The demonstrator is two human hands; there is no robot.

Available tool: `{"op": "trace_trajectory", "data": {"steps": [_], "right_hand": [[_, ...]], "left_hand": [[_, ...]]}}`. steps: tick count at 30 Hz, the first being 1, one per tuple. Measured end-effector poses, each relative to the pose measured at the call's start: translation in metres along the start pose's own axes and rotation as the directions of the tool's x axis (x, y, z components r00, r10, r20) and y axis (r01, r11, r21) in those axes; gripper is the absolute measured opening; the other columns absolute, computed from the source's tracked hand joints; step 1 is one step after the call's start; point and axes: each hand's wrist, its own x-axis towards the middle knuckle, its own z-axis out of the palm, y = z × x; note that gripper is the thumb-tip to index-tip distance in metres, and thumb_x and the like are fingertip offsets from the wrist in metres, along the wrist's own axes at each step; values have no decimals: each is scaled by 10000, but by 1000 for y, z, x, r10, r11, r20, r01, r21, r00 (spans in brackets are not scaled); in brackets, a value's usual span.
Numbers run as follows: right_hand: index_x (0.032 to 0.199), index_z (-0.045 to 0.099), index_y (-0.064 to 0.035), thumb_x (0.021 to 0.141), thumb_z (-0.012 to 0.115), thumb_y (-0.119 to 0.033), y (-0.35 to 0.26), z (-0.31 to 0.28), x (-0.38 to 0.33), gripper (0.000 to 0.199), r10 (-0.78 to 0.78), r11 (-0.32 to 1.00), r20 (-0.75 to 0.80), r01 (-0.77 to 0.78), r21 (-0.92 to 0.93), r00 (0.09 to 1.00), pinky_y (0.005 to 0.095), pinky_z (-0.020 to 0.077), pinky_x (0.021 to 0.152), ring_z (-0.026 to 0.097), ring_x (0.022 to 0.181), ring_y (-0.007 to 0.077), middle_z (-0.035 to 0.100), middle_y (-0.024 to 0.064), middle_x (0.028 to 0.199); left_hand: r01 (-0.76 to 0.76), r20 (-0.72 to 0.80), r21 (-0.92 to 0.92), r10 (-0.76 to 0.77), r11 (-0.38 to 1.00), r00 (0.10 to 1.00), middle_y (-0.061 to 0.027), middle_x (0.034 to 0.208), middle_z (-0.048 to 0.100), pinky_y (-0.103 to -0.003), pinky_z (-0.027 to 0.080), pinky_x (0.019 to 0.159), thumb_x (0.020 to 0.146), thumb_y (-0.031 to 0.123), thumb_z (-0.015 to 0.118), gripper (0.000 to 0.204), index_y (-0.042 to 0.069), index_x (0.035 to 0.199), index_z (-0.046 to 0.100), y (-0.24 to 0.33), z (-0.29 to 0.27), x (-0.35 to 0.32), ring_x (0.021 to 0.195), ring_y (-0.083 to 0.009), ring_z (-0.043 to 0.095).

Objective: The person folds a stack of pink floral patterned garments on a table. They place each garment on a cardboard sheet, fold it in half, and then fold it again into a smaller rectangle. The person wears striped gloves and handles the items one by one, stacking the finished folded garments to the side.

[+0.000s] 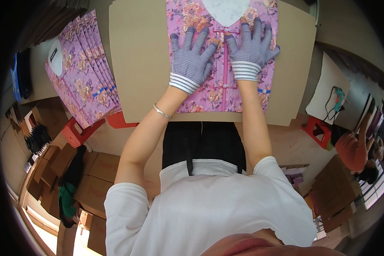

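A folded pink-purple floral garment [196, 102] with a magenta front placket and knotted fastenings lies flat on a sheet of brown cardboard [136, 64]. White shows in its neck opening at the top. My left hand [190, 59], in a grey striped glove, rests flat on the garment's left half with fingers spread. On the right half, my right hand [249, 51] lies flat in a matching glove, its fingers spread near the upper fastening. Neither hand grips anything. Part of the garment's front is hidden under both hands.
At the left, several similar folded floral garments [79, 72] overlap in a fanned stack. A teal-handled tool with a black cord [338, 99] lies on a white sheet at the right. Red plastic stools [316, 131] stand below the table. Cardboard boxes [102, 170] and other people are farther off.
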Motion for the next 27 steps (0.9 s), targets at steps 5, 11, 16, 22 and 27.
{"op": "trace_trajectory", "data": {"steps": [5, 11, 16, 22, 27], "right_hand": [[1285, 631, -229, 808, 646, -590, 2, 4, -2, 598, 9, 1000, -24, -8, 28, 1000, 766, 183, 1014, 327, 1391, 338, 433, 56, 1496], [1229, 659, -210, 824, 642, -548, 0, 3, 2, 528, 1, 1000, -103, 0, 9, 995, 732, 220, 990, 376, 1366, 329, 476, 70, 1460], [1371, 517, -136, 898, 541, -490, 41, -40, -36, 591, -354, 919, 205, 299, 255, 913, 677, 232, 1080, 330, 1416, 296, 406, 97, 1510], [1416, 481, -152, 913, 505, -456, 91, -36, -66, 588, -690, 713, 218, 596, 368, 690, 670, 278, 1064, 372, 1406, 284, 378, 83, 1545], [1416, 463, -109, 861, 557, -389, 72, 24, 121, 629, -685, 689, -60, 673, 268, 726, 621, 263, 1104, 433, 1368, 295, 484, 113, 1458]], "left_hand": [[-43, -4, -34, 42, 999, 999, -82, 1540, 376, -735, 125, 1100, 834, 247, 621, 480, 189, 1309, 594, -1, 0, 0, 1437, -415, 273], [-150, 11, -52, 151, 987, 989, 35, 1525, 417, -773, 123, 1065, 841, 204, 596, 526, 198, 1366, 555, -2, 5, 1, 1441, -342, 304], [-109, 64, -24, 110, 994, 992, 53, 1518, 424, -799, 123, 1042, 836, 201, 584, 520, 210, 1355, 561, 4, -6, -1, 1433, -317, 327], [-117, 62, -59, 120, 991, 991, 56, 1510, 437, -802, 125, 1039, 786, 207, 604, 524, 207, 1310, 592, 3, -3, 1, 1418, -331, 351], [-99, 65, -59, 103, 993, 993, 42, 1496, 457, -789, 115, 1050, 788, 224, 582, 513, 201, 1300, 596, 0, -3, -5, 1411, -338, 363]]}}
